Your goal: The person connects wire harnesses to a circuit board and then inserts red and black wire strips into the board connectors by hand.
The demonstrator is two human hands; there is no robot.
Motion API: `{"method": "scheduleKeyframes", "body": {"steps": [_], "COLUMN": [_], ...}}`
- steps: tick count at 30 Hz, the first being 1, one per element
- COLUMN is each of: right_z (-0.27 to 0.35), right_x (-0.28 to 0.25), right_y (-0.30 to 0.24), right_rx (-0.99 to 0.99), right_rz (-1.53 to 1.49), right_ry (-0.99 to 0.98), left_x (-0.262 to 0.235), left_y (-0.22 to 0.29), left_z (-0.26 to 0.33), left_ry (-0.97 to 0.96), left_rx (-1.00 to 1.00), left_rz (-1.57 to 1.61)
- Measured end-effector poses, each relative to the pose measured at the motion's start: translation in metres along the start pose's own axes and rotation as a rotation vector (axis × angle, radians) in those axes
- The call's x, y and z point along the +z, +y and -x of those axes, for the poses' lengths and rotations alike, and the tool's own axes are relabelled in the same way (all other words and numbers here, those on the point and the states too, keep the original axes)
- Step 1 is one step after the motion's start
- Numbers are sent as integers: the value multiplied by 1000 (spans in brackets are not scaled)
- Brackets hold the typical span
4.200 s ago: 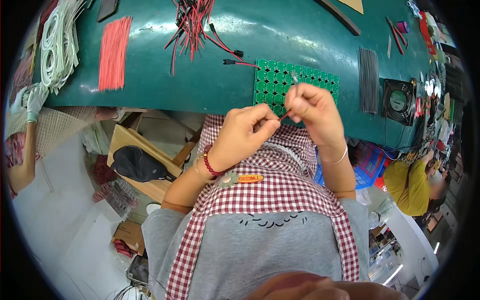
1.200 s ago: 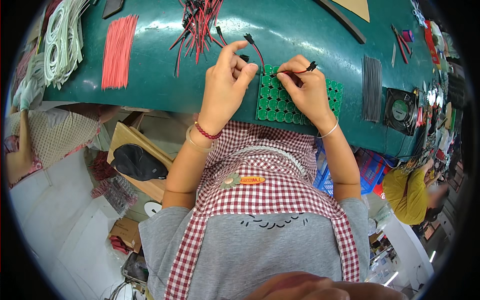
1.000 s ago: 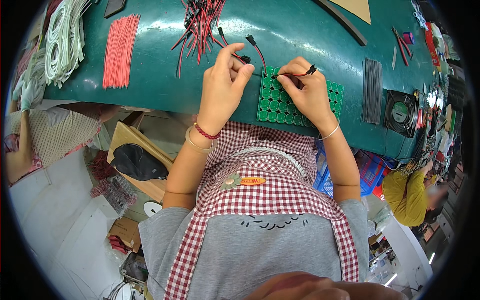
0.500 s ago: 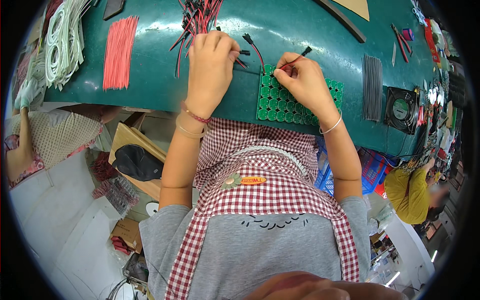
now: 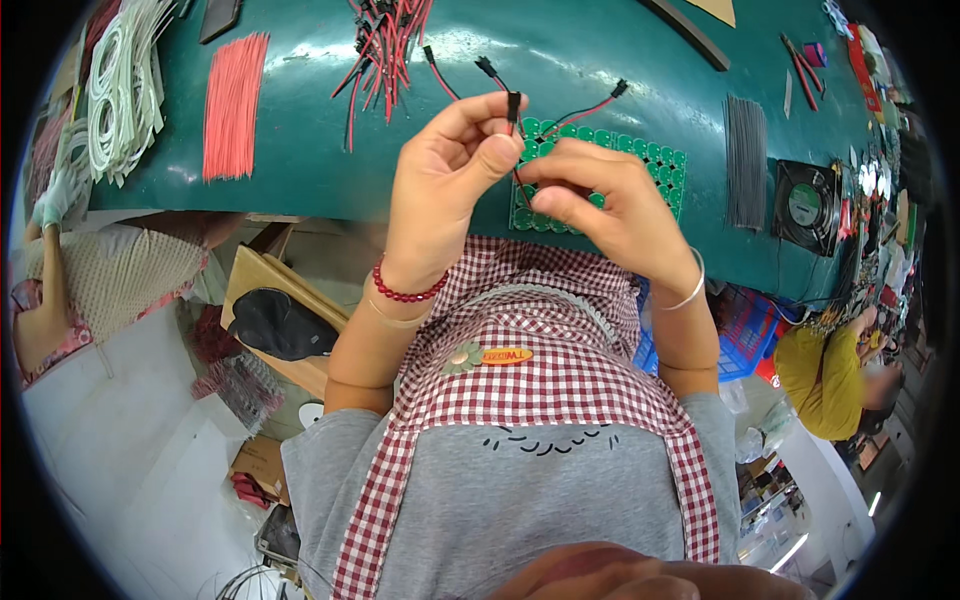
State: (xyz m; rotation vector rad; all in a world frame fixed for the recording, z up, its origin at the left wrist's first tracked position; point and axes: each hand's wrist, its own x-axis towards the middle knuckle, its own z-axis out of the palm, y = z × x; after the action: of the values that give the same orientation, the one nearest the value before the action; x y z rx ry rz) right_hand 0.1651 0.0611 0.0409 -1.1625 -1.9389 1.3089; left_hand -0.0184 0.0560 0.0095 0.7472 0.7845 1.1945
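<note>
Above the panel of round green circuit boards (image 5: 668,172), my left hand (image 5: 445,180) pinches a short red-and-black wire lead with a black plug (image 5: 513,106) standing up from the fingertips. My right hand (image 5: 625,205) is closed on the lower end of that lead, just in front of the panel's left part. Two other leads reach up from the panel's far left: one ends in a black plug (image 5: 486,66), the other in a black plug (image 5: 619,89). A further lead (image 5: 437,70) lies behind my left hand. My hands cover much of the panel's left side.
A heap of red-and-black leads (image 5: 385,50) lies at the far middle. Red wires (image 5: 236,105) and white coiled cables (image 5: 125,90) are at left. Grey wires (image 5: 745,160), a black fan (image 5: 806,207) and pliers (image 5: 800,70) are at right. Other people sit at both sides.
My left hand has come right and nearer, now with a lead upright in its fingers. My right hand has let go of the lead at the panel and moved nearer, onto the new lead's end.
</note>
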Motion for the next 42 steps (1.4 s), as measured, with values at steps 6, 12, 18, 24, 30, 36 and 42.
{"method": "scheduleKeyframes", "body": {"steps": [6, 12, 18, 24, 30, 36, 42], "right_z": [17, 25, 39, 36, 5, 7, 5], "right_x": [4, 4, 14, -7, 0, 4, 5], "right_y": [7, 12, 18, 39, 60, 60, 63], "right_rx": [337, 389, 392, 246, 292, 329, 247], "right_rz": [-597, -756, -1005, -663, -448, -148, -4], "right_ry": [-150, -191, -353, 247, 433, 505, 517], "left_x": [20, 18, 4, -31, -59, -49, -44], "left_y": [2, 4, 3, 27, -8, -9, 14], "left_z": [5, 6, 9, -35, -77, -62, -45], "left_ry": [-63, -180, -395, 369, 181, 281, 399], "left_rx": [-32, -273, -331, 394, 540, 386, 277], "left_rz": [-121, 48, 48, -923, -1809, -1767, -1142]}}
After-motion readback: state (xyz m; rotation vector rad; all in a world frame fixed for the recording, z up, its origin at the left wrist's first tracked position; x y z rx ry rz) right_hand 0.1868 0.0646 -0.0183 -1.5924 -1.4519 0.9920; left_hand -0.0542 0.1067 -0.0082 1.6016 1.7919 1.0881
